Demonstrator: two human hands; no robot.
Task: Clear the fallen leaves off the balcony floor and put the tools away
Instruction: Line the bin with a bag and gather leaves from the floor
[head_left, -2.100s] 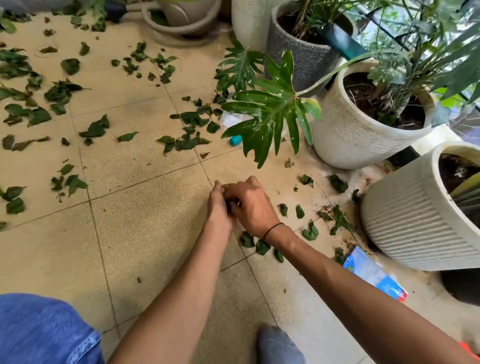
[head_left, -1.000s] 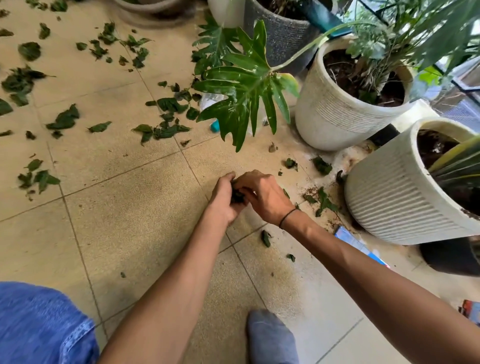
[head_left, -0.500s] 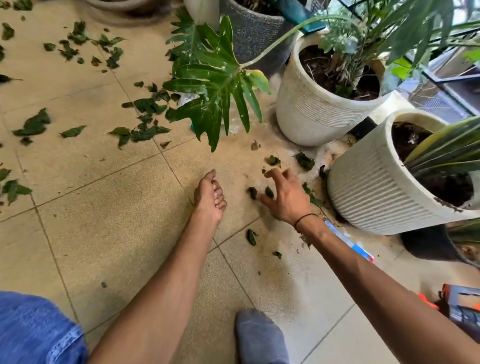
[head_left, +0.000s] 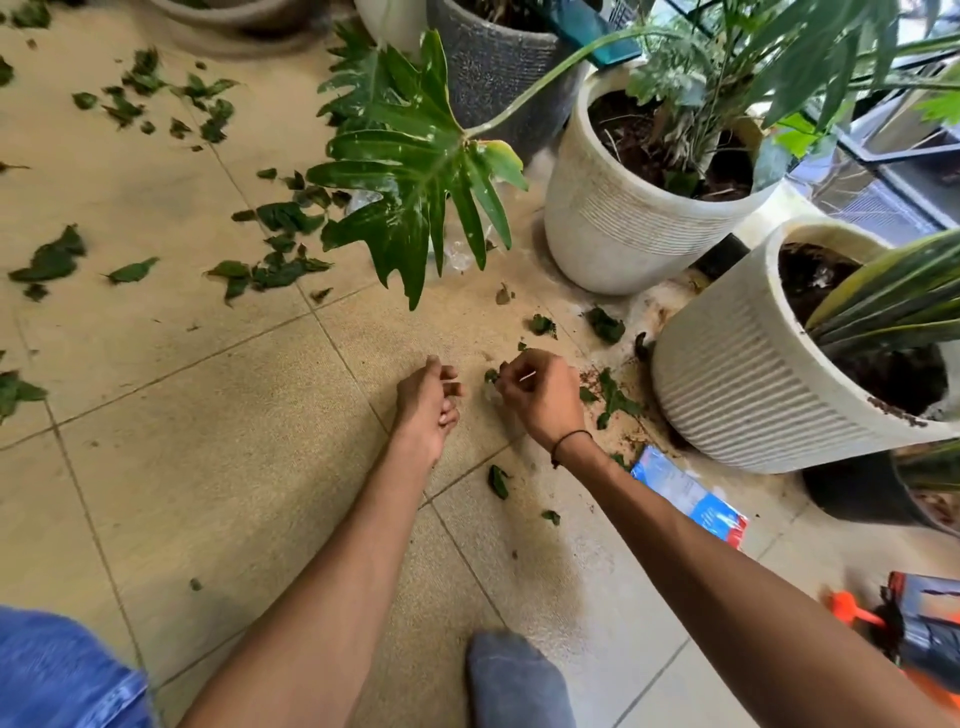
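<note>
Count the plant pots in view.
5, perhaps more out of frame: cream pot mid-right, ribbed white pot right, grey pot top centre, shallow pot top left, white pot partly cut off beside the grey one.

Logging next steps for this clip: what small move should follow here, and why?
Probably pass the leaf piece pinched in the right hand to the left hand, which waits loosely curled beside it, freeing the right for the leaves by the ribbed pot.

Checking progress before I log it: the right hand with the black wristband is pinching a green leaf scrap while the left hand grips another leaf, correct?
Half right. The head view shows the right hand pinching a green leaf scrap, but the left hand holds nothing.
</note>
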